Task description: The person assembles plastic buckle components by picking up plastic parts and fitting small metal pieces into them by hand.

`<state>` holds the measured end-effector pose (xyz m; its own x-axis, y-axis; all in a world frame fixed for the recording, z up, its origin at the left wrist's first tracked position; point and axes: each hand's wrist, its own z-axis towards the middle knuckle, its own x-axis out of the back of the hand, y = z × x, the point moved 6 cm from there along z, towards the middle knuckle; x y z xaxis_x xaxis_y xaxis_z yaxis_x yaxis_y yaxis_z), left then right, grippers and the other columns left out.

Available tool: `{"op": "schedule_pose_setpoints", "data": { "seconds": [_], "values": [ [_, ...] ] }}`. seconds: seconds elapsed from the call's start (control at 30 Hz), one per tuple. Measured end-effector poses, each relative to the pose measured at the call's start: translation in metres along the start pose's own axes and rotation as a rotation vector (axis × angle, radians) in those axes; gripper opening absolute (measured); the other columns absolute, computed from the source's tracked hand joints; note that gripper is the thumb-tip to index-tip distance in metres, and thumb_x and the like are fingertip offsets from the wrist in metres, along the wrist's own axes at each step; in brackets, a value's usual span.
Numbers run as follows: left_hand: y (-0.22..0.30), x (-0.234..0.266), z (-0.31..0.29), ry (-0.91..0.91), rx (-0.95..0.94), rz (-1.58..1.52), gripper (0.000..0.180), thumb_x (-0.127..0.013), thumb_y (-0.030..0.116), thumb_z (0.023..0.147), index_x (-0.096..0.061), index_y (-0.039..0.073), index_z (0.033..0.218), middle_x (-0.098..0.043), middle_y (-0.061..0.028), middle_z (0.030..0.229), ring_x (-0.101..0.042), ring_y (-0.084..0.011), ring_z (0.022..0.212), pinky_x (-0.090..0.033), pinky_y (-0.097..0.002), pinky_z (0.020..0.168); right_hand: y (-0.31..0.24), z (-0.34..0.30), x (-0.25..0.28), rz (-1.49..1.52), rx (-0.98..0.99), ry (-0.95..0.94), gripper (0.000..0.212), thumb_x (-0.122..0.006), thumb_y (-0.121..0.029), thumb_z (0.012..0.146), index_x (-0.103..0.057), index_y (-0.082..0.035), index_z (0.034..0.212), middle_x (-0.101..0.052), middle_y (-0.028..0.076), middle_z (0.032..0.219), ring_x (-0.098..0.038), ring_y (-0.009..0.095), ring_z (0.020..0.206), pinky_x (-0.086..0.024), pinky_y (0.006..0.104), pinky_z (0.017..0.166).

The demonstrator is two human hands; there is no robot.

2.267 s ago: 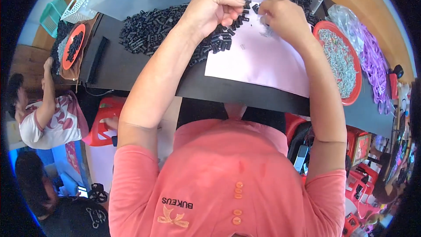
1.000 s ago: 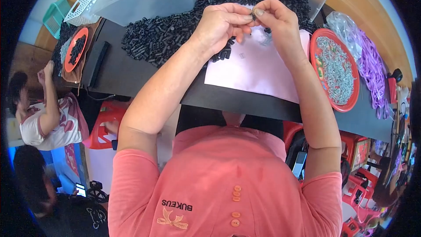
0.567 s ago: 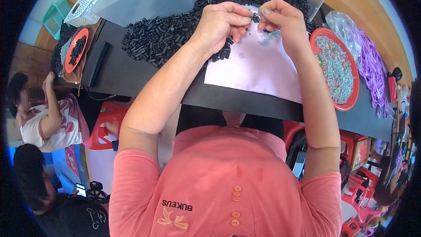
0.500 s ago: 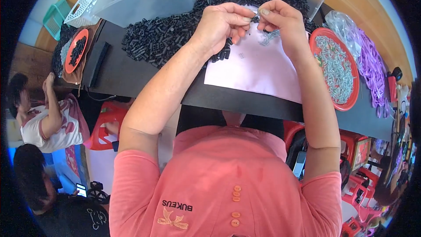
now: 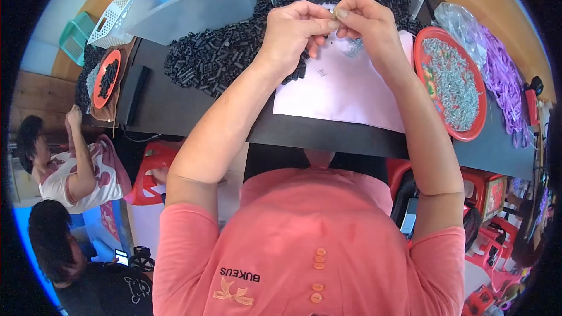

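Both hands meet above a pale pink sheet (image 5: 339, 102) on the dark table. My left hand (image 5: 295, 32) pinches with thumb and forefinger, its other fingers curled. Against it, my right hand (image 5: 369, 23) pinches too, fingertips touching the left ones. Whatever sits between the fingertips is small and mostly covered, so its kind cannot be told. Several small clear pieces (image 5: 353, 48) lie on the sheet under my right hand, and another clear bit (image 5: 321, 72) lies nearer me. A large heap of small black tubular parts (image 5: 211, 58) spreads beside and beyond my left hand.
Right of the sheet, a red tray (image 5: 483, 96) holds many small clear pieces, beside purple straps (image 5: 502, 76) and a clear plastic bag (image 5: 459, 29). A translucent bin (image 5: 193, 17) stands back left. A red plate (image 5: 96, 102) carries black parts. Two people sit at left.
My hands have risen slightly and drawn closer together, fingertips now touching. The dark part visible between them earlier is now covered. The whole view has shifted a little.
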<state>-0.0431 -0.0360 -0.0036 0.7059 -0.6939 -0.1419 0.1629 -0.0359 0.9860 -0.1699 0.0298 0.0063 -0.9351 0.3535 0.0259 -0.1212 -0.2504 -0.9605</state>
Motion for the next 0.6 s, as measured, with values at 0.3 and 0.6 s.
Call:
{"op": "schedule_pose_setpoints", "data": {
  "seconds": [0.3,0.6],
  "values": [
    [-0.0047,0.0035,0.0026,-0.025,0.031,-0.065,0.014,-0.062,0.005,0.087,-0.062,-0.004,0.098,-0.065,-0.01,0.08,-0.06,-0.0124,0.061,-0.046,-0.022,0.048,0.0003,0.0011,0.0043,-0.053,0.028,0.013,0.011,-0.06,-0.01,0.084,-0.061,0.0,0.089,-0.059,0.002,0.073,-0.054,0.008,0.062,-0.042,0.0219,0.057],
    [-0.0017,-0.0005,0.002,-0.048,0.008,-0.164,0.022,-0.059,0.001,0.088,-0.057,-0.008,0.107,-0.065,-0.0144,0.085,-0.063,-0.0168,0.069,-0.05,-0.0239,0.052,0.0003,0.0006,0.0014,-0.104,0.079,0.055,0.013,-0.062,-0.012,0.085,-0.062,0.0,0.089,-0.059,0.002,0.072,-0.054,0.008,0.064,-0.043,0.0226,0.057]
  ]
}}
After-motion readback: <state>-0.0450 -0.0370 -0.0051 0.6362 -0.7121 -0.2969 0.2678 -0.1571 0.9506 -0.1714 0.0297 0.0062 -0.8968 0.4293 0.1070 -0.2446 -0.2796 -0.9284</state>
